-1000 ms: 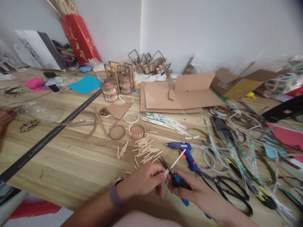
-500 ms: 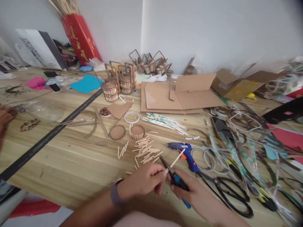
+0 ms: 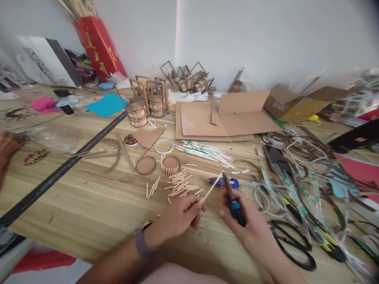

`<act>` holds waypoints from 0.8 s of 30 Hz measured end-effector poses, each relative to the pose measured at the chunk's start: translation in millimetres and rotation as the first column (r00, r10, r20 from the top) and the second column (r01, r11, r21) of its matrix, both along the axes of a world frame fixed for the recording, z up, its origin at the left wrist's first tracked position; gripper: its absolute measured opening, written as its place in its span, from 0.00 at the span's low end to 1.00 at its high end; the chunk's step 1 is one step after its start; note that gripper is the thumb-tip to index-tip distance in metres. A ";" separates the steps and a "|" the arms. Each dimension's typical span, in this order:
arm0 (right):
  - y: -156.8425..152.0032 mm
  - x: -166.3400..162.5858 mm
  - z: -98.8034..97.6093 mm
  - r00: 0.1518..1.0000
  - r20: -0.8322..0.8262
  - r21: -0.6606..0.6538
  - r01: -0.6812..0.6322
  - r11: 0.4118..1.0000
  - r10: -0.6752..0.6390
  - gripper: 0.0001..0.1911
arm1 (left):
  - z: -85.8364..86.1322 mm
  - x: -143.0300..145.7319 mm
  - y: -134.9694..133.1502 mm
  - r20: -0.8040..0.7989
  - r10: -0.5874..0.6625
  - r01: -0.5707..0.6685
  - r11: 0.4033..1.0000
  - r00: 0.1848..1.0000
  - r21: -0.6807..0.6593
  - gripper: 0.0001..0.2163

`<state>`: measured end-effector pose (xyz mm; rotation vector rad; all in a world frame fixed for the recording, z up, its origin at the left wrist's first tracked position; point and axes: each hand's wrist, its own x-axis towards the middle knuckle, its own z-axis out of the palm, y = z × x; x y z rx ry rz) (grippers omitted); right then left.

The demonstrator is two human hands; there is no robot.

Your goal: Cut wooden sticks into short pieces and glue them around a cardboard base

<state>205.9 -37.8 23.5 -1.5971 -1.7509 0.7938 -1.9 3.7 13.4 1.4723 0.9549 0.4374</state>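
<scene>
My left hand (image 3: 179,215) pinches the lower end of a thin wooden stick (image 3: 211,189), which slants up to the right. In my right hand (image 3: 250,225) are pliers (image 3: 233,205) with blue-and-black handles, their jaws at the stick's upper end; whether they touch it I cannot tell. Short cut sticks (image 3: 181,183) lie in a loose pile just beyond my left hand. Behind them sits a round cardboard base (image 3: 171,163) with short sticks standing around part of its rim. A blue glue gun (image 3: 217,182) lies behind the pliers, partly hidden by my right hand.
Black-handled scissors (image 3: 293,244) and tangled strips crowd the right side. Wrapped sticks (image 3: 207,152) and flat cardboard (image 3: 198,118) lie farther back, near small lidded baskets (image 3: 136,114). Another person's hand (image 3: 6,148) is at the left edge, by a beaded string (image 3: 34,157).
My right hand has moved up and right with the pliers, from near my left fingers to the stick's far end. My left hand has shifted slightly left, still pinching the stick.
</scene>
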 end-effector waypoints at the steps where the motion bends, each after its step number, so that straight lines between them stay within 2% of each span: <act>1: 3.2 -3.1 -1.6 0.997 0.069 0.120 -0.031 0.992 0.023 0.16 | -0.7 1.0 -1.4 -0.029 -0.020 0.020 1.000 0.999 0.014 0.14; 3: 10.6 -8.3 -6.4 0.975 0.199 0.286 -0.150 0.947 0.095 0.14 | -1.8 2.4 -4.0 -0.076 -0.055 0.059 0.997 0.996 0.055 0.12; 5: 17.0 -11.1 -13.4 0.942 0.313 0.354 -0.234 0.906 0.121 0.14 | -2.5 3.0 -6.3 -0.138 -0.068 0.086 0.988 0.988 0.129 0.12; 9: 23.1 -9.9 -26.0 0.863 0.492 0.353 -0.320 0.879 0.117 0.13 | -3.0 4.4 -9.9 -0.337 -0.009 0.136 0.925 0.942 0.356 0.12; 12: 23.4 -7.7 -29.3 0.819 0.554 0.323 -0.377 0.868 0.150 0.12 | -4.5 6.5 -11.6 -0.469 0.030 0.208 0.870 0.882 0.447 0.13; 20: 17.5 -15.2 -37.5 0.851 0.526 0.356 -0.219 0.909 -0.001 0.11 | -3.0 12.2 -14.5 -0.704 0.077 0.373 0.805 0.706 0.462 0.15; 24: 13.3 -20.6 -38.8 0.865 0.500 0.339 -0.156 0.928 -0.037 0.11 | 2.7 13.7 -15.8 -0.766 0.080 0.421 0.796 0.638 0.434 0.16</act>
